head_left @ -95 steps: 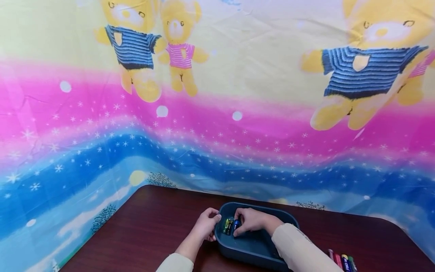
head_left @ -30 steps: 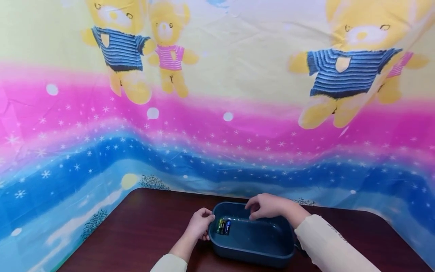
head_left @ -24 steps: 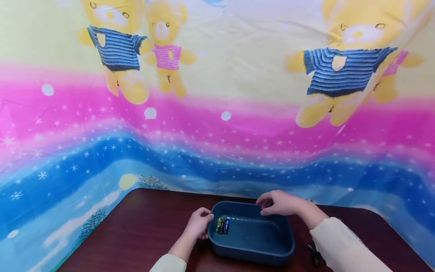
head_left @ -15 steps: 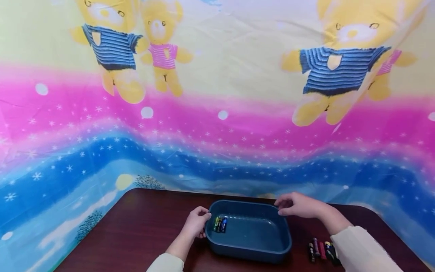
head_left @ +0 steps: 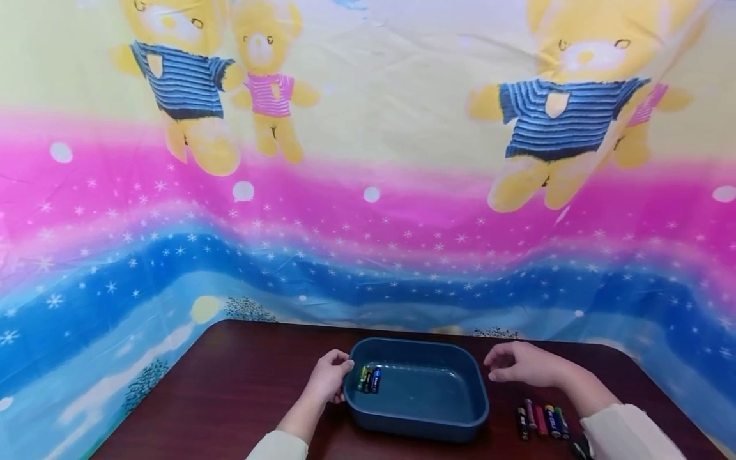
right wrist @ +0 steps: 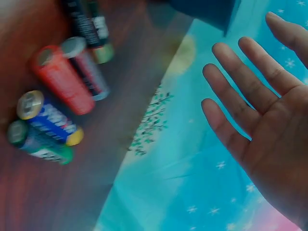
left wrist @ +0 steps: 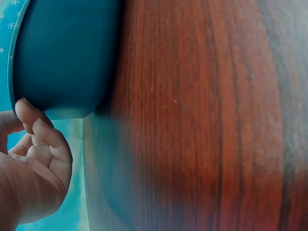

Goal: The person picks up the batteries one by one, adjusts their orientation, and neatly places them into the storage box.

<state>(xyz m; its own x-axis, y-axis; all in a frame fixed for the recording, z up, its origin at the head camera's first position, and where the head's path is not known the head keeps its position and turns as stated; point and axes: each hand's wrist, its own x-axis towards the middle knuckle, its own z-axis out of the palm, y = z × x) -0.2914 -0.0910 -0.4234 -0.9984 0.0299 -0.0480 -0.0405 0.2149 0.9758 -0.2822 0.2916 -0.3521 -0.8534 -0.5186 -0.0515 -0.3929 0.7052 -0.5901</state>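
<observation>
My left hand (head_left: 326, 378) pinches the left rim of a dark blue-grey rectangular tub (head_left: 416, 420). In the left wrist view its thumb and fingers (left wrist: 41, 130) meet at the corner of the tub. Inside, against the left end, lie three batteries side by side: a yellow-green one (head_left: 363, 378), a black one (head_left: 368, 382) and a blue one (head_left: 376, 379). To the right of the tub, in the air, is my right hand (head_left: 526, 364), its fingers spread and relaxed with nothing in them. Below it, a row of several batteries lies on the table, including a red battery (right wrist: 65, 79).
The row also includes a black battery (head_left: 522, 423), a blue-and-yellow one (right wrist: 48, 115) and a green one (right wrist: 38, 142). A black object (head_left: 579, 448) is partly hidden by the right sleeve (head_left: 629, 434). Behind the brown table (head_left: 259, 370) hangs a printed bear cloth (head_left: 368, 255).
Earlier my right hand held the blue battery inside the tub; it has let go, lifted out and moved right past the rim. The battery row has come into view. My left hand stays on the rim.
</observation>
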